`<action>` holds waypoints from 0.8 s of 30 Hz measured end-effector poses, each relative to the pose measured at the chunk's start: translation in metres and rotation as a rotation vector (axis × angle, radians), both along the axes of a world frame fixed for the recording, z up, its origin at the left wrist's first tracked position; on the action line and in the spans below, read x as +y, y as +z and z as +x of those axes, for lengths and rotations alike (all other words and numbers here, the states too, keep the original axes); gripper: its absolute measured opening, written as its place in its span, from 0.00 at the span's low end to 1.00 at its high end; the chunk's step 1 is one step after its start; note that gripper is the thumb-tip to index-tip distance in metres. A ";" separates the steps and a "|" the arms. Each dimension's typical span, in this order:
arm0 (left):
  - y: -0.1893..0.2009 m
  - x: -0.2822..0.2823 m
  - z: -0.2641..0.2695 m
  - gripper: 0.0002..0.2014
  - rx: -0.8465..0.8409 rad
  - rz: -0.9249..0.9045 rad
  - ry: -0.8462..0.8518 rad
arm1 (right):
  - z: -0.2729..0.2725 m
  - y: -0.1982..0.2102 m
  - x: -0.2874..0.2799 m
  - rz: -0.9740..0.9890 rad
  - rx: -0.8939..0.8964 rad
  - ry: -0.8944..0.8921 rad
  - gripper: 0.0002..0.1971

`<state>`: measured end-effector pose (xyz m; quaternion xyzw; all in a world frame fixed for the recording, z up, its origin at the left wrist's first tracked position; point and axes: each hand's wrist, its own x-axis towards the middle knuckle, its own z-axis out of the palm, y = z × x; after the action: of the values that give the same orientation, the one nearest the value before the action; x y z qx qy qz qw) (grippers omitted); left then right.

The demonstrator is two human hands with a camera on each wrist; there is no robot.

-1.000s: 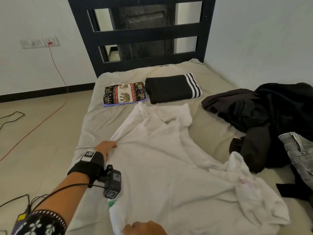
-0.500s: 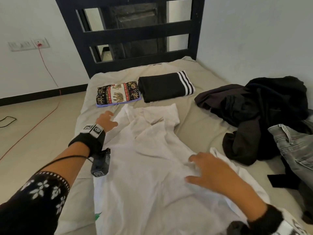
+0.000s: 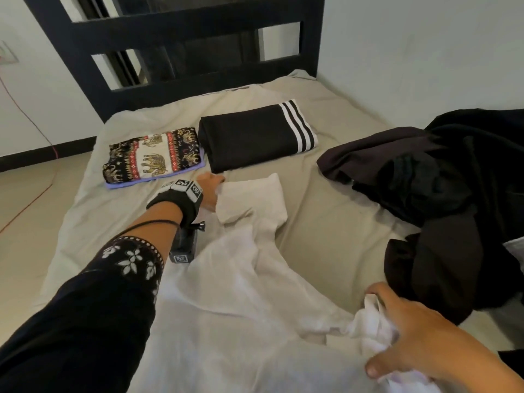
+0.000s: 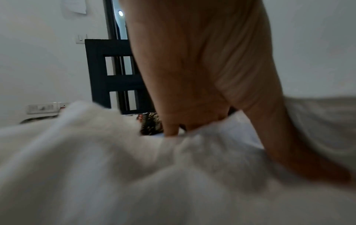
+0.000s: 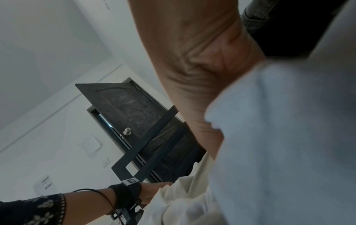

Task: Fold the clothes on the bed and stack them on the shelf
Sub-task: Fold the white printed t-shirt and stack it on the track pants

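Observation:
A white shirt (image 3: pixel 241 307) lies spread along the beige bed (image 3: pixel 326 222), collar end towards the headboard. My left hand (image 3: pixel 211 190) is stretched out to the shirt's far left corner and grips the cloth there. In the left wrist view the fingers (image 4: pixel 171 130) dip behind the shirt's (image 4: pixel 115 175) raised edge. At the near right, my right hand (image 3: pixel 408 333) holds the bunched sleeve, fingers and thumb curled round it. The right wrist view shows that palm (image 5: pixel 192 76) against the white cloth (image 5: pixel 289 137).
Two folded pieces lie near the headboard (image 3: pixel 184 26): an elephant-print cloth (image 3: pixel 154 157) and a black one with white stripes (image 3: pixel 255 137). A heap of dark clothes (image 3: pixel 439 194) fills the right side by the wall. Bare floor lies to the left.
My left hand moved from the shirt's left side up to its far corner. My right hand came across the shirt to the right sleeve and took hold of it.

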<state>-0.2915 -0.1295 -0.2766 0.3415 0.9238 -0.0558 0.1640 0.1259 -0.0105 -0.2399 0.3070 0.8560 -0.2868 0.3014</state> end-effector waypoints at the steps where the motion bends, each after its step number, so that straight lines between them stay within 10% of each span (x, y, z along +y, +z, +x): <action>1: 0.000 0.006 -0.007 0.34 -0.027 -0.016 -0.003 | -0.001 0.001 0.002 -0.019 -0.011 -0.012 0.42; 12: 0.037 0.018 -0.033 0.12 0.267 0.225 0.121 | 0.002 0.004 0.012 -0.032 -0.080 0.026 0.30; 18: 0.032 0.006 -0.002 0.32 0.273 0.258 0.174 | 0.008 0.013 0.017 0.054 -0.061 -0.033 0.42; 24: 0.044 -0.016 0.106 0.21 0.153 0.481 -0.017 | 0.024 0.012 0.034 0.234 0.230 -0.193 0.13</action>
<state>-0.1859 -0.1454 -0.2330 0.3734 0.9172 0.1385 0.0073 0.1495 0.0240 -0.2280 0.3858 0.8789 -0.2461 0.1348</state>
